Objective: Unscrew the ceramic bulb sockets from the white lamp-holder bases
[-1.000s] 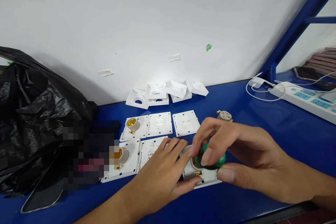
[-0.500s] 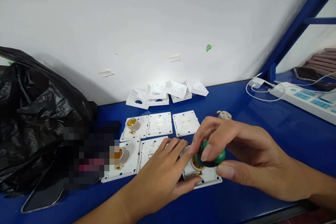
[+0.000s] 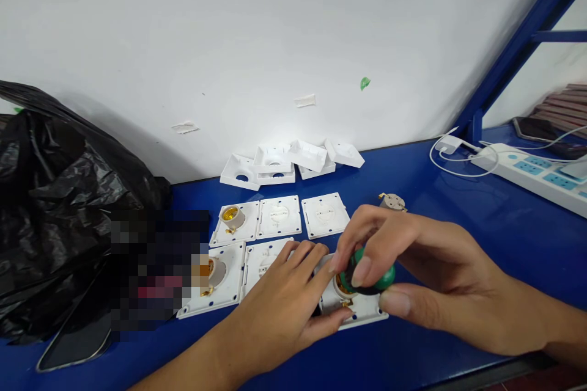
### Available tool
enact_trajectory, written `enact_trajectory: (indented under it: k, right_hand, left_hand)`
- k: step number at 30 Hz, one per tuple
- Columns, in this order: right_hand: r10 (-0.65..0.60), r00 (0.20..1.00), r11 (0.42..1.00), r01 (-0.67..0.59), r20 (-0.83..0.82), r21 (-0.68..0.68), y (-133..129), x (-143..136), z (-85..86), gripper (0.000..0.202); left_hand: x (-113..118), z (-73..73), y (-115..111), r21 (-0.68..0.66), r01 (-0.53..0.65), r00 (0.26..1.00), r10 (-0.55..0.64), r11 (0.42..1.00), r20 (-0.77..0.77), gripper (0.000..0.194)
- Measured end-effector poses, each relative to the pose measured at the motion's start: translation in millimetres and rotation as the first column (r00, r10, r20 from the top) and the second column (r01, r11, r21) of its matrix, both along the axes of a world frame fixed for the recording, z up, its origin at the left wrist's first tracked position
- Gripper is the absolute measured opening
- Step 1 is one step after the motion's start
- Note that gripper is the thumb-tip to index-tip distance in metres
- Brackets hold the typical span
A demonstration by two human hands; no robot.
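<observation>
My right hand (image 3: 426,275) grips the green and black handle of a screwdriver (image 3: 378,278) between thumb and fingers. The handle stands over a lamp socket (image 3: 342,286) with a brass-coloured inside, and its tip is hidden. Under that socket lies a square white base plate (image 3: 367,313). My left hand (image 3: 293,293) holds this plate down, index finger and thumb on either side of the socket. To its left are a partly covered white plate (image 3: 257,256) and a plate with a fitted socket (image 3: 233,275). Behind stand another socketed plate (image 3: 247,226) and two bare plates (image 3: 291,220).
White square covers (image 3: 275,165) lie piled against the wall. A loose socket (image 3: 393,201) sits beyond my right hand. At right are a power strip (image 3: 518,165) and white cables. A black plastic bag (image 3: 68,195) and a phone (image 3: 76,342) occupy the left side.
The screwdriver handle has turned a little in my right hand, its green and black parts showing differently. My right hand has shifted very slightly; my left hand stays put.
</observation>
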State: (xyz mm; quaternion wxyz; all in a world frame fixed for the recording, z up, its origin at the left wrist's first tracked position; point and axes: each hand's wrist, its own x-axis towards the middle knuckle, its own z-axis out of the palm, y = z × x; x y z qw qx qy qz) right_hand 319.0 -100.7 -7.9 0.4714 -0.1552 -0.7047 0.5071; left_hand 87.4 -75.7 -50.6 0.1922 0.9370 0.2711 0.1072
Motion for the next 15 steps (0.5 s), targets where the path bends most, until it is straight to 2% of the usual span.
enact_trajectory:
  k: [8, 12, 15]
  right_hand:
    - [-0.016, 1.0, 1.0, 0.016, 0.024, 0.001, -0.5, -0.3, 5.3, 0.028]
    - [-0.018, 1.0, 1.0, 0.018, 0.024, 0.02, -0.8, -1.9, 7.7, 0.026]
    - [-0.023, 0.998, 0.999, 0.021, 0.05, 0.044, -1.1, -3.7, 10.4, 0.025]
  left_hand:
    - [-1.3, 0.3, -1.0, 0.03, -0.002, 1.0, 0.001, 1.0, 0.03, 0.024]
    - [-3.7, -0.6, -1.7, 0.063, 0.001, 0.999, -0.004, 0.998, 0.044, 0.03]
    - [-4.2, 1.6, -2.0, 0.04, -0.026, 0.999, 0.025, 0.999, 0.049, 0.036]
